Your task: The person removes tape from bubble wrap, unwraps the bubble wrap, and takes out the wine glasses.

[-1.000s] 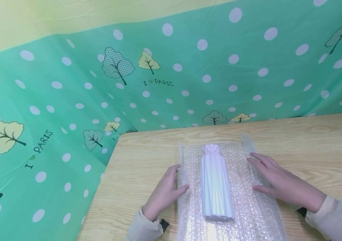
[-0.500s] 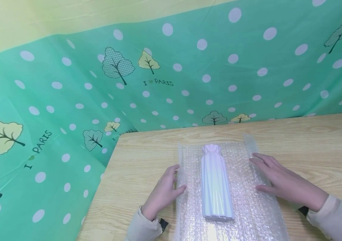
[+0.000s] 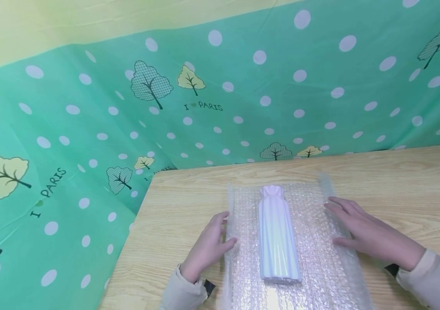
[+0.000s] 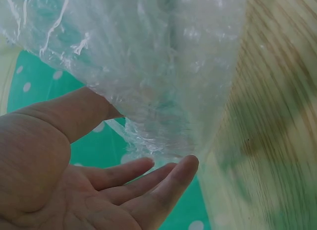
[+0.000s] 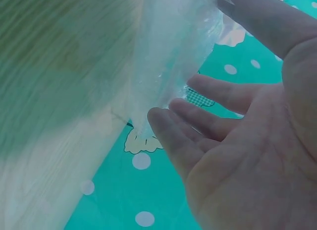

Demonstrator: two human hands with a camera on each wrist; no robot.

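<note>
Lying on the bubble wrap (image 3: 314,254), the pale ribbed vase (image 3: 278,241) points its neck at the far edge of the desk (image 3: 409,185); left hand (image 3: 208,246) and right hand (image 3: 374,237) flank the sheet, each grip released, fingers loosely extended, thumbs over its borders.

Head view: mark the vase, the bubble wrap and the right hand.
Vase (image 3: 279,237): head view, middle of its ribbed body.
Bubble wrap (image 3: 315,243): head view, bare part between vase and right hand.
Right hand (image 3: 372,233): head view, back of the hand.
</note>
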